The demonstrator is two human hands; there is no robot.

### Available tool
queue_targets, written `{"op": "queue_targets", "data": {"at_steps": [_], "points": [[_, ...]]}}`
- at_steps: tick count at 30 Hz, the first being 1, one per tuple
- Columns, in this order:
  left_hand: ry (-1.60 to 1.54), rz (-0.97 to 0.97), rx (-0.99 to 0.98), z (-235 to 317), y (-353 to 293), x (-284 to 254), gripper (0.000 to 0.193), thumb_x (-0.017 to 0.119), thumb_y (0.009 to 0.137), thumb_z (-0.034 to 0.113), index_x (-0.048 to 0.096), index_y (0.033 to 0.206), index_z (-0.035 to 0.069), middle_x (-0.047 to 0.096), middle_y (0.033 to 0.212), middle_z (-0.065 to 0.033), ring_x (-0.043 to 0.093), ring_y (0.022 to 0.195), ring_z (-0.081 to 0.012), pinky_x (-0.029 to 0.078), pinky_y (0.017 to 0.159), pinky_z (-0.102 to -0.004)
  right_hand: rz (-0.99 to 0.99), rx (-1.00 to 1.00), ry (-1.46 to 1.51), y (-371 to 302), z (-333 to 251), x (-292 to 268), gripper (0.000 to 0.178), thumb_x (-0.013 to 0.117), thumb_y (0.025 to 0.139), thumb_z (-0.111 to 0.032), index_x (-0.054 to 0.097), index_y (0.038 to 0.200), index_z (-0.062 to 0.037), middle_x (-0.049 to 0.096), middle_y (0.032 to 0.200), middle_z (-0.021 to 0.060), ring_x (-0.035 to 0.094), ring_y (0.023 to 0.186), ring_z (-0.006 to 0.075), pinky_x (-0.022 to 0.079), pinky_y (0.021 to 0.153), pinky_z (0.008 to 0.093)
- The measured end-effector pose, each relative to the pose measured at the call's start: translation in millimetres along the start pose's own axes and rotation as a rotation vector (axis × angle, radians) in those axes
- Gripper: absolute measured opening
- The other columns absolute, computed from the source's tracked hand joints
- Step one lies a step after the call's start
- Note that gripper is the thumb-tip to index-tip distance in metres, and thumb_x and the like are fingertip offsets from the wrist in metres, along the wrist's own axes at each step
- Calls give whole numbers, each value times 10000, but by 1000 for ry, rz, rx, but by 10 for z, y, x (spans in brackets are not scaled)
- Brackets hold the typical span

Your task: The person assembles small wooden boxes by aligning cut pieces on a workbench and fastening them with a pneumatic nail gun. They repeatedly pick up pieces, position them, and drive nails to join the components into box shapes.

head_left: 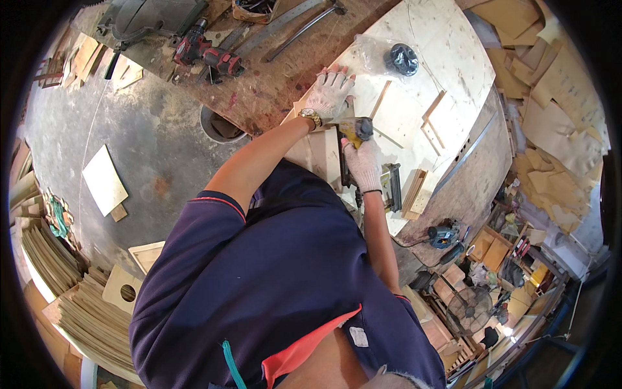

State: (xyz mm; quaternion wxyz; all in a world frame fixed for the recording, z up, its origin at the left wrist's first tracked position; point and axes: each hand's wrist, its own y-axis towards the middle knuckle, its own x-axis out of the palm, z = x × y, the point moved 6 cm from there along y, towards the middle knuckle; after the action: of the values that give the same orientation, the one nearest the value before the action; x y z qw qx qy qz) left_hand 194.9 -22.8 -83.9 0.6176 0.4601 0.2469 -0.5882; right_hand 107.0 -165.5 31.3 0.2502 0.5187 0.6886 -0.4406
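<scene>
Navy shirt (pixel 272 279) nearest, right hand (pixel 364 163) gripping nail gun (pixel 353 133), left hand (pixel 329 92) flat on plywood (pixel 447 58), drill (pixel 207 53) beyond.

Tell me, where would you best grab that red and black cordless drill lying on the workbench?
By the red handle of the cordless drill, coming from above: it lies flat on the workbench, handle uncovered, away from both gloved hands, with the bulky ends harder to wrap.

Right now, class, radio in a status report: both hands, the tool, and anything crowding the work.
Left gloved hand flat on pale plywood panel. Right gloved hand gripping yellow-and-black nail gun. Thin wooden strips and black round part in clear bag nearby.
</scene>
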Motion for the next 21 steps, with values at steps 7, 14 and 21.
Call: {"op": "queue_targets", "data": {"at_steps": [7,14,21], "points": [[-110,-112,-57,-64,32,-39,692,694,1006,393,485,1629,177,446,1707,-143,335,1627,-381,286,1312,-613,-106,9,-135,-75,-167,229,368,796,947,-286,739,1163,5,767,1043,316,726,1021,528,594,882,575],[-249,-102,-105,-116,38,-96,581,678,984,248,545,1542,162,512,1649,-137,414,1578,-342,344,1283,-576,49,57,23,50,75,-65,388,801,949,-266,731,1217,5,777,1065,303,747,1049,497,600,900,541],[-343,21,-117,-196,41,-22,590,585,935,86,549,1519,155,553,1602,-135,473,1534,-353,378,1251,-562,-84,283,209,260,458,-131,393,811,946,-268,734,1212,11,788,1075,287,754,1048,490,608,894,528]]}}
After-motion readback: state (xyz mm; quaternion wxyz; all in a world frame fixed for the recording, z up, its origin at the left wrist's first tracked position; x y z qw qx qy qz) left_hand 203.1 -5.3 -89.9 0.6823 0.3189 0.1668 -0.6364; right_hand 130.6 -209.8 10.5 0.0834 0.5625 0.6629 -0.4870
